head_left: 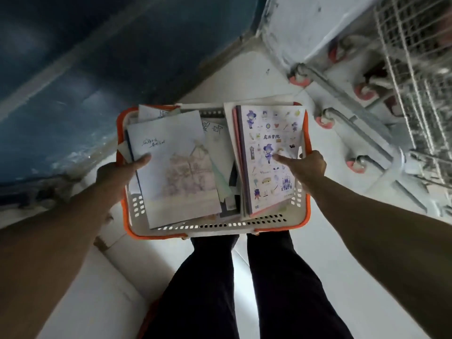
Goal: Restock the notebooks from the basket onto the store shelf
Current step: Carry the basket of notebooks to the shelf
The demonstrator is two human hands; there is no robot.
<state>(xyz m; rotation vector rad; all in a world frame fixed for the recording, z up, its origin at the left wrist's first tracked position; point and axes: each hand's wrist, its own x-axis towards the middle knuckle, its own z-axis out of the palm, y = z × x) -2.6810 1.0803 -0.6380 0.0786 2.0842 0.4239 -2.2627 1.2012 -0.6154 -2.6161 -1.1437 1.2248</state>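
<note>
Nearest the camera, two dark-trousered legs (244, 289) stand on a pale floor (330, 277), just behind an orange-rimmed white basket (220, 226) full of notebooks. At its left side the left hand (117, 174) grips a pale notebook with a faint building sketch (176, 167), thumb on the cover and fingers hidden beneath, while the right hand (305, 167) pinches a stack topped by a sticker-patterned notebook (269, 155), thumb pressing its cover. Farther off, wire trolleys with pink castors (362, 91) stand to the right.

head cam | steep downward look | close over basket (305, 211)
</note>
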